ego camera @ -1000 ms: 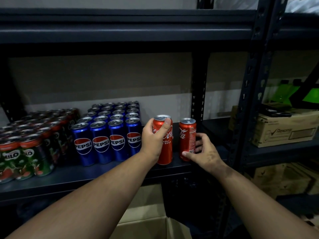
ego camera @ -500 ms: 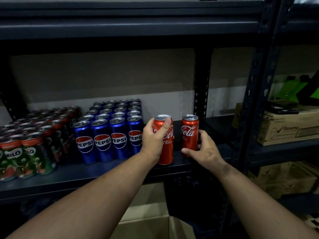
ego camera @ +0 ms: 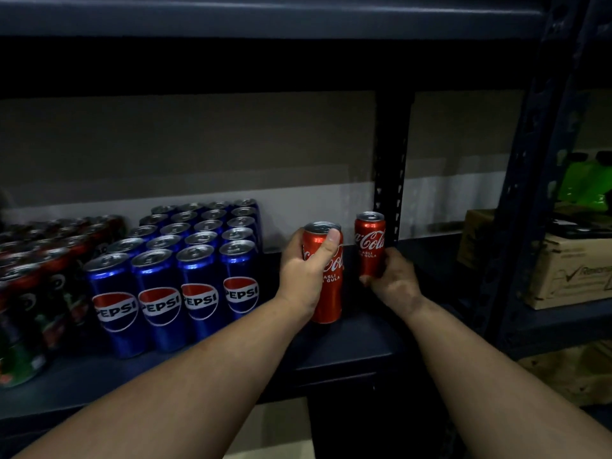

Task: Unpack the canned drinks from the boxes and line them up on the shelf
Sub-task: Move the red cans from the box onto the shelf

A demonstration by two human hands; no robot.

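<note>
Head view: my left hand [ego camera: 306,273] wraps one slim red cola can [ego camera: 326,286], my right hand [ego camera: 392,281] pinches the other red cola can [ego camera: 370,248]; I'd slide both back against the blue Pepsi cans [ego camera: 185,273], keeping them upright on the dark metal shelf [ego camera: 351,356].

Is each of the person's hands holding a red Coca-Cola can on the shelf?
Yes: the left hand grips the nearer Coca-Cola can and the right hand holds the farther Coca-Cola can, both upright on the shelf.

Glossy metal Coca-Cola cans [ego camera: 331,293] and Pepsi cans [ego camera: 198,276] (silvery tops) stand on a matt dark metal shelf [ego camera: 347,352].
</note>
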